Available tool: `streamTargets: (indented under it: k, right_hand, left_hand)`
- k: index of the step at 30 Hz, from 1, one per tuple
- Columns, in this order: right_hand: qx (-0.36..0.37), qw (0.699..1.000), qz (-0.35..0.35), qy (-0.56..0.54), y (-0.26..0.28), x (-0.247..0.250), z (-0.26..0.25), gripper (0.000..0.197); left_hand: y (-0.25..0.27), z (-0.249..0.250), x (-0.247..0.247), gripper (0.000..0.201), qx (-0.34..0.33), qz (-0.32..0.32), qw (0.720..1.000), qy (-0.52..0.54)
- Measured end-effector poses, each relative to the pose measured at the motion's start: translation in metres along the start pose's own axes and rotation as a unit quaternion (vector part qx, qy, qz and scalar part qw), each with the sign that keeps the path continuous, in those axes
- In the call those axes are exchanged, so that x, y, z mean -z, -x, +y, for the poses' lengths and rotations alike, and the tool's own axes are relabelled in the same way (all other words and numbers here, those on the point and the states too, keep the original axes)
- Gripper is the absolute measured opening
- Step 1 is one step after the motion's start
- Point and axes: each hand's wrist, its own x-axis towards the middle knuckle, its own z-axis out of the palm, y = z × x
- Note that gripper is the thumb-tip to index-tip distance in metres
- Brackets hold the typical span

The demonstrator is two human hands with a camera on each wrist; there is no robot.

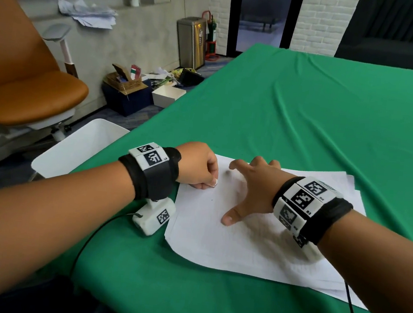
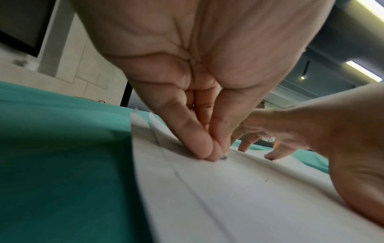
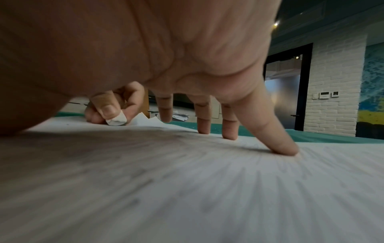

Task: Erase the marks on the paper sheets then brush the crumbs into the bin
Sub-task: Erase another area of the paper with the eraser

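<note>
Two hands on the paper sheets [image 1: 254, 246], erasing underway
Left hand [image 1: 197, 165] pinches the eraser [image 3: 116, 120]; right hand [image 1: 253, 186], fingers spread, pins them; faint marks remain, bin [image 1: 80, 149] unused

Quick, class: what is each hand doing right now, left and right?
Left hand: fingers curled, pinching a small white eraser against the paper sheets.
Right hand: open, fingers spread, pressing the sheets flat.

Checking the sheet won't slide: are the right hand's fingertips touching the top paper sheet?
Touching. The right wrist view shows the right hand's fingertips planted on the top paper sheet, no gap beneath.
</note>
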Motion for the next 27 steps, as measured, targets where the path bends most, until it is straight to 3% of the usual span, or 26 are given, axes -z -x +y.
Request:
streamTargets:
  k: [2,5,8,12,14,19,22,27]
  right_hand:
    - [0.003,1.000,-0.013,0.016,0.002,-0.001,0.001,0.134]
    - [0.006,0.996,-0.065,0.066,0.007,-0.006,0.000,0.156]
    - [-0.008,0.993,-0.093,0.078,0.010,-0.008,-0.005,0.166]
    - [-0.016,0.991,-0.110,0.074,0.007,-0.007,-0.007,0.167]
    - [-0.016,0.991,-0.110,0.075,0.006,-0.007,-0.007,0.168]
    - [-0.008,0.992,-0.105,0.073,0.007,-0.008,-0.005,0.168]
    - [-0.011,0.992,-0.104,0.070,0.006,-0.007,-0.005,0.167]
    - [-0.008,0.992,-0.103,0.075,0.008,-0.008,-0.006,0.166]
  left_hand:
    - [0.002,0.000,-0.002,0.006,-0.004,0.004,1.000,-0.009]
    - [0.004,0.003,-0.001,0.005,-0.017,0.004,0.999,-0.048]
    - [0.016,0.007,0.001,0.002,-0.033,-0.013,0.998,-0.051]
    - [0.048,0.012,-0.009,0.009,-0.036,-0.167,0.984,-0.048]
    - [0.055,0.015,-0.012,0.010,-0.044,-0.205,0.976,-0.057]
    - [0.031,0.017,-0.001,0.005,-0.015,-0.080,0.996,-0.034]
    - [0.038,0.016,-0.006,0.001,-0.031,-0.069,0.996,-0.046]
    - [0.078,0.020,-0.022,0.008,-0.065,-0.212,0.971,-0.089]
